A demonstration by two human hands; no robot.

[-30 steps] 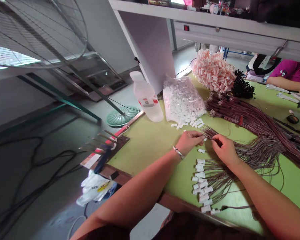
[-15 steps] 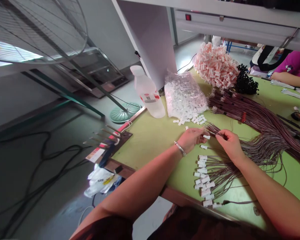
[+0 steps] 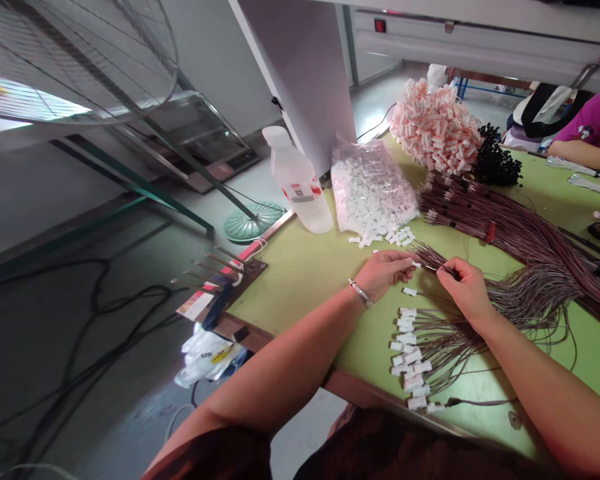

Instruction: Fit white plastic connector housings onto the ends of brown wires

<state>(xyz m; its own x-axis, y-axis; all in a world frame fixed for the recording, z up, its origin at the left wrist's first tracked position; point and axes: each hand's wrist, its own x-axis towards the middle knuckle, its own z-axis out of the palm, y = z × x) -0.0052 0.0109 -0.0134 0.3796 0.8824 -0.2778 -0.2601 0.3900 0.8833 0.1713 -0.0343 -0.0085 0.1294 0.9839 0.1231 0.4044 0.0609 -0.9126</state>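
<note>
My left hand (image 3: 384, 274) is closed in a pinch on a small white connector housing (image 3: 416, 265). Facing it, my right hand (image 3: 461, 287) has its fingers closed on a thin dark wire (image 3: 441, 268) at the end of a wire bundle. Bare metal-tipped wire ends (image 3: 424, 252) lie just beyond both hands. Nearer my body, a row of wires with white connectors on their ends (image 3: 409, 357) lies on the green table, with one single connector (image 3: 409, 292) apart from the row. Whether the wire touches the held connector, I cannot tell.
Behind my hands lie a plastic bag of white connectors (image 3: 373, 187), a bottle (image 3: 303, 187), a heap of pinkish connectors (image 3: 435, 127), black parts (image 3: 497, 160) and long brown wire bundles (image 3: 510, 230). Metal prongs (image 3: 213, 267) stand at the left table edge. Another person's sleeve (image 3: 587, 120) shows far right.
The white connector in my left hand has turned and sits closer to the fingertips. Both hands stay nearly in place; the whole view has shifted slightly.
</note>
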